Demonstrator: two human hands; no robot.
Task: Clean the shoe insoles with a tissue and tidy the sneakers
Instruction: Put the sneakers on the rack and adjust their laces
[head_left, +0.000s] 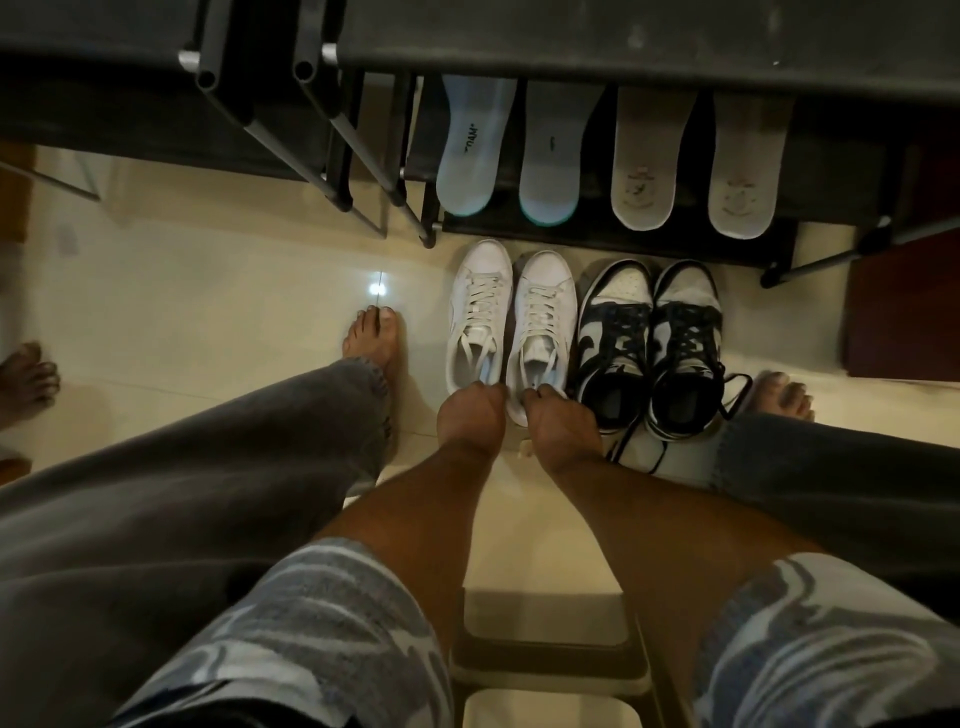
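Head view
Shoe rack (571, 41): black, across the top of the view, standing on the cream tiled floor (208, 312).
Lowest shelf (592, 228): holds four insoles side by side, rounded ends toward its front edge, far ends hidden under the shelf above.
Pale blue insoles (475, 150): two at the shelf's left end, the left one printed with letters.
Beige insoles (649, 161): two toward the shelf's right end, each with a faint emblem.
Left white sneaker (478, 312): on the floor just in front of the shelf's front edge, toe toward the rack, laced.
Right white sneaker (543, 317): touching its partner, toe the same way.
Black-and-white sneakers (649, 338): a pair just right of the white pair, openings dark, loose laces trailing on the floor.
Left grip (470, 415): arm stretched down, back of the hand up, fingers curled over the heel rim of the left white sneaker, holding it.
Right grip (563, 426): same pose, fingers curled over the heel rim of the right white sneaker, holding it.
Stool (545, 649): pale, between the person's knees.
Bare feet (371, 338): one on either side of the sneakers.
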